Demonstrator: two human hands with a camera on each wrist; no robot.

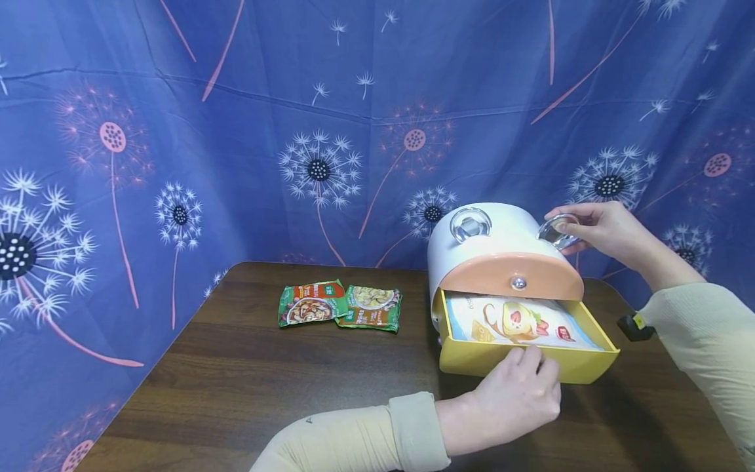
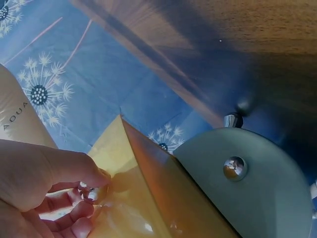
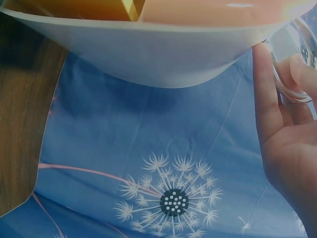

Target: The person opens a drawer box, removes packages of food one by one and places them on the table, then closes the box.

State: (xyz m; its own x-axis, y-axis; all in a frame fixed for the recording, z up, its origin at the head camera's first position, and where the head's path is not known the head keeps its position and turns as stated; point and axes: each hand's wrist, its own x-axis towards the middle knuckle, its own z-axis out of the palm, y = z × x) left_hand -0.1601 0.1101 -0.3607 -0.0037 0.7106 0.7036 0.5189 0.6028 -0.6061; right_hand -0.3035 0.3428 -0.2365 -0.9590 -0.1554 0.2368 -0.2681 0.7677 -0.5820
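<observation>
A white, round-topped drawer box [image 1: 512,231] stands at the table's right, with a peach upper front [image 1: 483,272] bearing a silver knob [image 1: 518,283]. Its yellow lower drawer [image 1: 472,357] is pulled out, and a white food packet [image 1: 507,321] with a strawberry picture lies inside. My left hand [image 1: 519,396] is at the drawer's front; in the left wrist view its thumb and fingers pinch the small shiny drawer knob [image 2: 90,192]. My right hand [image 1: 613,231] grips the right chrome ear [image 1: 557,228] on the box's top. A matching chrome ear [image 1: 470,225] sits at the left.
Two green and red food packets [image 1: 312,305] overlap on the brown wooden table [image 1: 248,380], left of the box. A blue curtain [image 1: 265,98] with dandelion prints hangs behind. A dark object [image 1: 636,328] with a yellow mark shows by the right sleeve.
</observation>
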